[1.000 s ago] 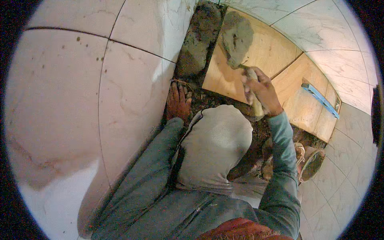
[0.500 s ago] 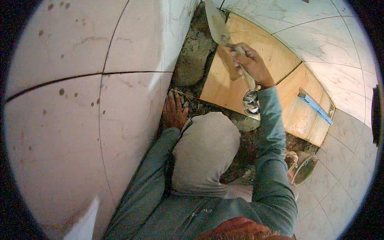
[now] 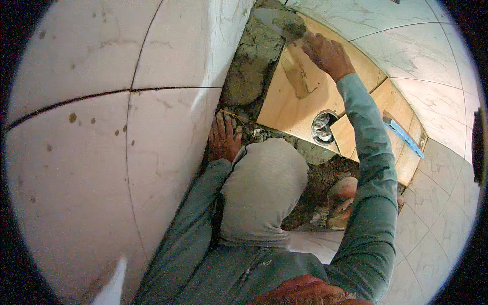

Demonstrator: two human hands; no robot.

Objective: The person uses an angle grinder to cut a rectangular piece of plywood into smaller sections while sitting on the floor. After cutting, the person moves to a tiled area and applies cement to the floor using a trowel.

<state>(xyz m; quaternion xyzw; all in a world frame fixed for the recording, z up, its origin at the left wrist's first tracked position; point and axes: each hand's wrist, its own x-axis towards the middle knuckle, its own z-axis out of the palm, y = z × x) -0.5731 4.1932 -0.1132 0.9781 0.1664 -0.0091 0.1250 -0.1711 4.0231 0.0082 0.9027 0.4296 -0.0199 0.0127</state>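
White marble-veined wall tiles (image 3: 101, 152) fill the left. The left hand (image 3: 223, 138), fingers spread flat and holding nothing, rests on the gritty mortar bed (image 3: 249, 71). Further right, the right hand (image 3: 325, 53), fingers closed around its handle, holds a mortar-laden trowel (image 3: 282, 20) above the tan floor tile (image 3: 290, 104), beside a round metal drain (image 3: 323, 127).

A round metal floor drain (image 3: 322, 127) sits in the tan floor tile (image 3: 290, 109). A blue spirit level (image 3: 404, 134) lies right of the drain; white marble-look wall tiles (image 3: 101, 152) stand to its left.
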